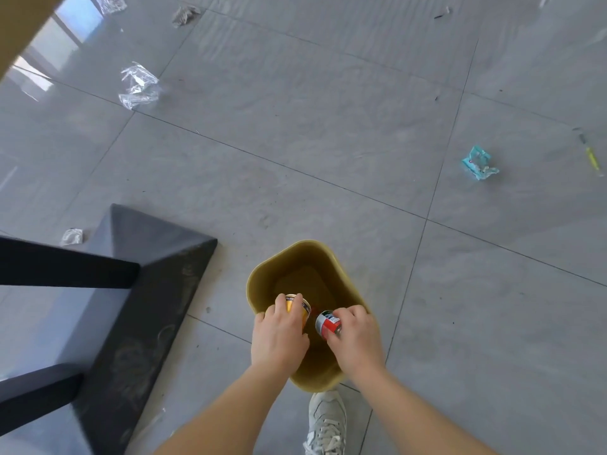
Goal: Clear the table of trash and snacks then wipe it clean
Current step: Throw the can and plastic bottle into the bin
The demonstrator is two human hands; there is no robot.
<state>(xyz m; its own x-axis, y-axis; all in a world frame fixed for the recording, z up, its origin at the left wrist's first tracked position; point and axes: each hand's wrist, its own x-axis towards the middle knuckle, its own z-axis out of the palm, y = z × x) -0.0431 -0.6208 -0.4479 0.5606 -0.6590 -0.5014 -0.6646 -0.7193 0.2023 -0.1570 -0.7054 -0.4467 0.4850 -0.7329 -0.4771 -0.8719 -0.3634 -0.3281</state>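
Observation:
An olive-yellow bin (262, 274) stands on the grey tiled floor in front of my feet. My left hand (279, 336) grips a yellow can (300, 307) over the bin's near left side. My right hand (356, 339) grips a red and silver can (328, 325) tilted over the bin's near right side. Both cans are above the bin's open mouth, close together but apart. The bin's inside looks bare where it shows.
A dark table base (147, 290) with black legs (65, 270) stands at the left. Litter lies on the floor: clear plastic wrap (139, 87), a teal wrapper (479, 162), a crumpled paper (185, 14), a yellow stick (593, 157). My grey shoe (326, 421) is behind the bin.

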